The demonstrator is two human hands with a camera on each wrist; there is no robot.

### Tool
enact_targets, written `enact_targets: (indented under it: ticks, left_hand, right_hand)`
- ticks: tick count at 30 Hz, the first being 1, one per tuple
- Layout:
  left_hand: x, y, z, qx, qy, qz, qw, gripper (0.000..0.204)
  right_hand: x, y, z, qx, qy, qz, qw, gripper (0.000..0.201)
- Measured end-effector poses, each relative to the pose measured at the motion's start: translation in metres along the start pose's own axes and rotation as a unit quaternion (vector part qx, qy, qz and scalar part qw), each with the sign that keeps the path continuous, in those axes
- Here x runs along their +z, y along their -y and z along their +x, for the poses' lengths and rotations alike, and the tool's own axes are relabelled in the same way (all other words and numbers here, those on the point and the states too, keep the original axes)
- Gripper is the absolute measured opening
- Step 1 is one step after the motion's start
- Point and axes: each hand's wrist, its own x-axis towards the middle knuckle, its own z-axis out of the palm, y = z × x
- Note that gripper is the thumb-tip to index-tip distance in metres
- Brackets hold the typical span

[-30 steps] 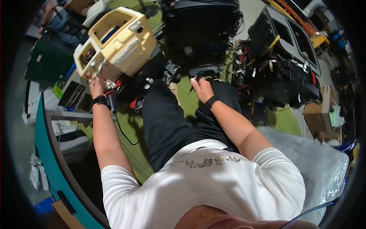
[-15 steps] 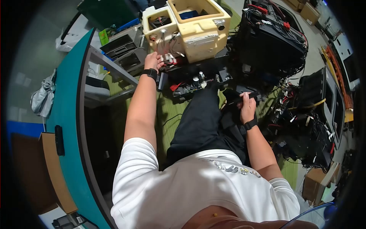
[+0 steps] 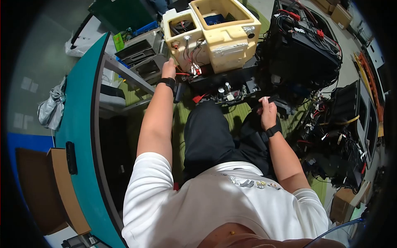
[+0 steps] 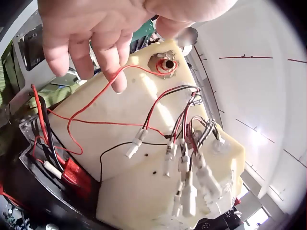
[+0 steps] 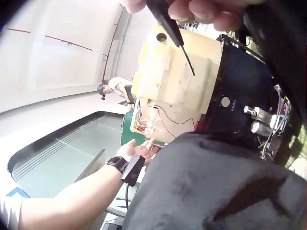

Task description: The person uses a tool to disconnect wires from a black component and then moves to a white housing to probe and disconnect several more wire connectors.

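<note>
My left hand point(image 4: 100, 38) hovers before the side of a cream foam-like housing point(image 4: 129, 105), fingers extended and loosely spread. One fingertip overlaps a thin red wire point(image 4: 96, 98) that runs from a round fitting point(image 4: 165, 64) on the housing. Below hang several white connectors point(image 4: 189, 194) on red and black leads. A red connector point(image 4: 76, 175) sits in the black base at the lower left. In my right hand point(image 3: 268, 113), held over the right thigh, is a black-handled screwdriver point(image 5: 168, 24) with a thin metal shaft, its tip pointing away from the fingers.
A teal-topped table point(image 3: 80, 107) stands on the left, with an open cardboard box point(image 3: 66, 190) near it. Black units point(image 3: 304, 53) trailing many cables stand to the right. Metal cylinders point(image 3: 223, 89) and wiring sit by my knees. Another person point(image 5: 115, 88) is in the background.
The head view has swung left, so the housing appears further right. My left hand has stayed by the housing's wired side, its fingers shifting slightly. The right hand still holds the screwdriver.
</note>
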Motion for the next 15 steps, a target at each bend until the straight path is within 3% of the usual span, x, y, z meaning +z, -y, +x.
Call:
enact_targets:
  ticks: [1,2,4,6,8,10,11,12,14,15]
  left_hand:
    - [-0.001,0.020,0.020,0.163,-0.153,0.212,0.951,0.031]
    - [0.000,0.011,0.007,0.165,-0.155,0.210,0.951,0.031]
    - [0.004,-0.012,-0.033,0.291,-0.174,0.149,0.929,0.035]
    - [0.010,-0.017,-0.040,0.181,-0.009,0.009,0.983,0.024]
    - [0.012,-0.015,-0.034,0.164,0.022,0.024,0.986,0.030]
    - [0.035,-0.005,-0.031,0.161,0.065,-0.087,0.981,0.038]
    - [0.037,-0.007,-0.027,0.145,0.130,-0.142,0.971,0.040]
    - [0.040,-0.008,-0.025,0.156,0.119,-0.166,0.966,0.035]
    - [0.035,-0.016,-0.029,0.112,0.196,-0.221,0.949,0.026]
    - [0.037,-0.023,-0.034,0.126,0.168,-0.218,0.953,0.017]
  right_hand:
    - [0.001,0.000,0.002,0.006,-0.005,0.013,1.000,0.029]
    - [0.001,-0.001,0.005,0.012,-0.009,0.026,1.000,0.029]
    - [0.006,-0.005,0.010,0.017,-0.005,0.037,0.999,0.029]
    - [0.015,-0.005,0.013,0.034,0.006,0.093,0.995,0.027]
    - [0.023,-0.004,0.017,0.041,0.018,0.101,0.994,0.025]
    - [0.032,-0.006,0.023,0.042,0.037,0.100,0.993,0.024]
    - [0.036,-0.007,0.026,0.047,0.046,0.110,0.992,0.022]
    - [0.038,-0.006,0.030,0.044,0.065,0.115,0.990,0.021]
    - [0.042,0.000,0.037,0.027,0.080,0.109,0.990,0.019]
    - [0.045,0.005,0.041,0.026,0.072,0.121,0.990,0.018]
